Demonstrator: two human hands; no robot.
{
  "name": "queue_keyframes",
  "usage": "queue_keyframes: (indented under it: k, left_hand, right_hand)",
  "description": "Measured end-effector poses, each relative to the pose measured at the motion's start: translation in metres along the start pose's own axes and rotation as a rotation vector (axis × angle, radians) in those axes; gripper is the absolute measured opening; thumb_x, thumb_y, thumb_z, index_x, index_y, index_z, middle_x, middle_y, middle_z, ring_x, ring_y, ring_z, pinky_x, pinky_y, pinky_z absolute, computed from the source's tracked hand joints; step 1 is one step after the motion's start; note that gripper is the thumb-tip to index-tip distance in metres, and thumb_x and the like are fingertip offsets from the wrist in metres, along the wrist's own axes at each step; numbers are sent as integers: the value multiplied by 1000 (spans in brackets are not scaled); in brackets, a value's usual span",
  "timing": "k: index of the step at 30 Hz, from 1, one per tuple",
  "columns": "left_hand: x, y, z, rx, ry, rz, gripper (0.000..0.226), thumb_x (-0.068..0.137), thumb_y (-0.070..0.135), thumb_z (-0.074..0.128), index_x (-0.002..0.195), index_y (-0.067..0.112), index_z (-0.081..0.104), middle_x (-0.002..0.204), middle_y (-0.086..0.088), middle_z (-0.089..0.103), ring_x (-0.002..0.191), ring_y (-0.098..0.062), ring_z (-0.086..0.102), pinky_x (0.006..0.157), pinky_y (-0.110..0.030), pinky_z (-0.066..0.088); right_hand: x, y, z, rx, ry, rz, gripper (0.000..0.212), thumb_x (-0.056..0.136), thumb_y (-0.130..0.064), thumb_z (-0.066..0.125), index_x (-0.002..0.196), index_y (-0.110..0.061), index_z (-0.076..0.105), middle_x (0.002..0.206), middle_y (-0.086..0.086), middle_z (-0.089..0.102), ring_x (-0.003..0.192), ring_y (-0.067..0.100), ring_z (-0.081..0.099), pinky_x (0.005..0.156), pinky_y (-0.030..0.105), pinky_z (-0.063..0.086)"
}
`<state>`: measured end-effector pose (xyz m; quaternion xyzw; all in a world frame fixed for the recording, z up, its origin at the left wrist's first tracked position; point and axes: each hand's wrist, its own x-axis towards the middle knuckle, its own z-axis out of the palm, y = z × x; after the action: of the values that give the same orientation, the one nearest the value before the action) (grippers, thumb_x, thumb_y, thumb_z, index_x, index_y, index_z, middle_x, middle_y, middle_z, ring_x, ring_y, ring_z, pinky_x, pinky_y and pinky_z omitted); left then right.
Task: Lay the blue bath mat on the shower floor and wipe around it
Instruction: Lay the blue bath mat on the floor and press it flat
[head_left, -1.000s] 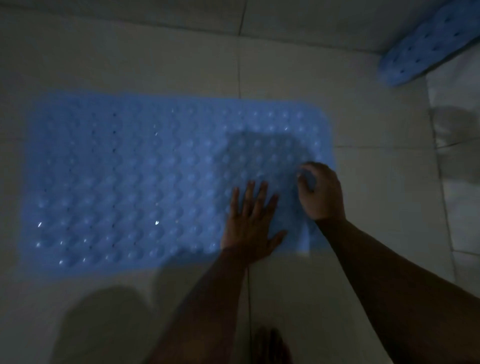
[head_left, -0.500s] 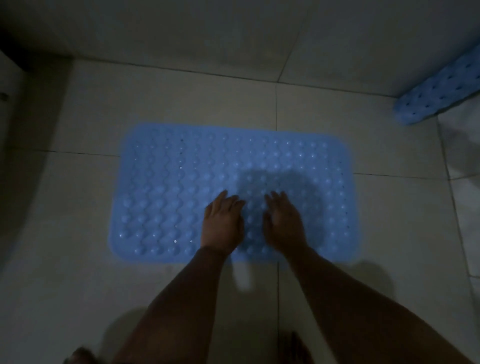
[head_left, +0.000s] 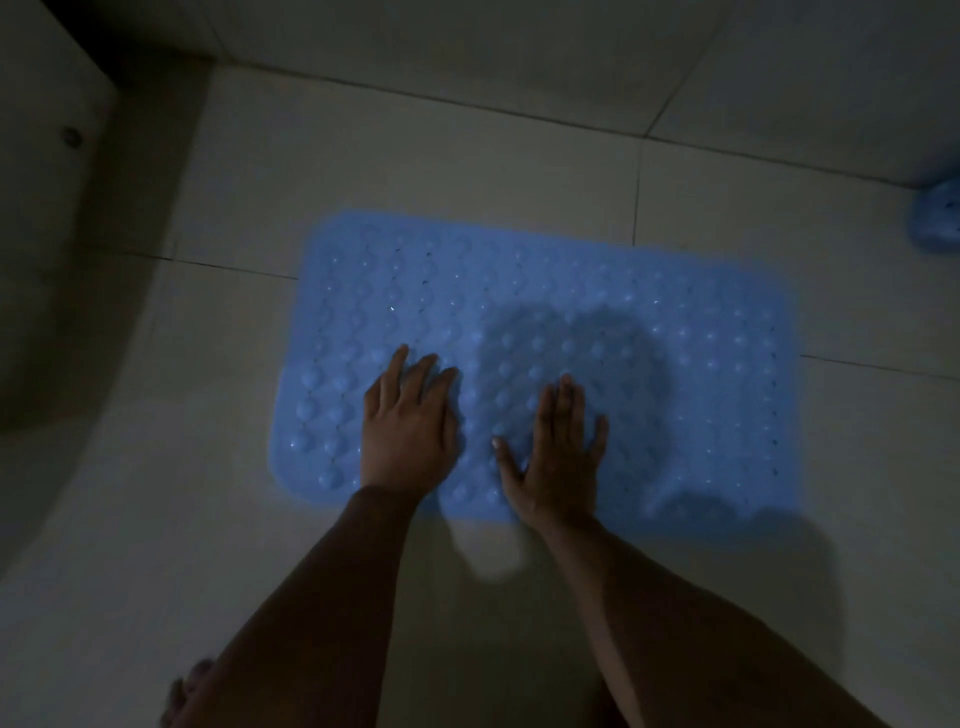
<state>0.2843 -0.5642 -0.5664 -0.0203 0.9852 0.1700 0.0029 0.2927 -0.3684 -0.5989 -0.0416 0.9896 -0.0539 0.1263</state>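
Head view: both hands (left hand (head_left: 410, 436), right hand (head_left: 558, 457)) flat on blue bath mat (head_left: 675, 374).

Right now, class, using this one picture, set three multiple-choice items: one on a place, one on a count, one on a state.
1. Where does the blue bath mat lie?
A. Flat on the tiled floor
B. Hung on a wall
C. Rolled in a corner

2. How many hands touch the mat?
A. None
B. One
C. Two

3. How is the right hand held?
A. Fist
B. Fingers straight, palm down
C. Pinching an edge

Key: 1 A, the mat spreads across the tiles. 2 C, the left hand and right hand both rest on it. 3 B, its fingers lie flat.
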Motion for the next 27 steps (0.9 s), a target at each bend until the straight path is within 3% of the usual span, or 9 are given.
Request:
queue_keyframes:
  k: [3,6,8,9,11,13,17,22,27]
  left_hand:
    - [-6,-2,-17,23,-49,-8,47,98,35,39,136,17,60,147,-9,54,149,-35,31,111,-51,34]
    - [-11,3,-30,43,-105,36,49,98,36,38,137,16,59,147,-11,54,148,-38,33,110,-53,37]
    - [-13,7,-35,55,-142,52,51,95,37,38,137,16,59,146,-11,54,148,-38,34,110,-53,39]
    - [-14,10,-32,51,-164,49,53,94,37,39,138,16,58,147,-11,54,148,-38,34,110,-54,40]
    - [-13,16,-28,54,-197,32,57,93,40,38,141,17,57,150,-11,52,148,-38,34,109,-55,41]
    - [-9,19,-11,57,-222,15,60,98,48,35,150,19,47,160,-11,40,152,-37,26,113,-57,36]
    - [-16,13,25,157,-258,59,83,97,73,25,162,23,14,170,-12,1,156,-36,-4,123,-60,11]
    - [-12,12,32,145,-198,65,83,96,72,31,162,23,16,170,-10,0,157,-34,-4,122,-61,12]
    - [-17,9,34,134,-256,61,92,92,80,28,162,24,8,170,-9,-7,156,-32,-10,124,-60,2]
  right_hand:
    - [1,3,-15,43,-160,1,95,92,-74,29,160,-17,-4,168,7,-11,155,24,-11,122,60,1]
    - [13,1,-43,61,-403,29,91,95,-64,38,158,-21,-11,165,4,-23,153,22,-19,121,62,4]
    - [31,-6,-75,36,-558,54,82,97,-50,44,159,-18,2,167,8,-14,155,26,-6,119,64,11]
    - [41,-10,-91,25,-603,77,72,98,-45,44,158,-18,15,168,11,1,154,29,10,119,62,16]
    - [57,-14,-119,42,-445,91,52,95,-36,47,145,-21,44,153,12,43,139,32,44,115,54,31]
    - [64,-14,-127,92,-201,64,41,92,-29,51,132,-21,57,133,9,62,124,33,56,105,47,45]
    - [58,-6,-94,201,16,-83,40,87,-21,54,126,-17,63,133,10,61,126,34,54,100,49,48]
    - [58,5,-53,266,178,-194,38,86,-18,62,123,-20,65,153,12,42,140,33,42,105,48,43]
    - [47,4,-30,361,261,-166,31,86,-17,62,116,-21,68,148,9,47,137,32,45,104,50,44]
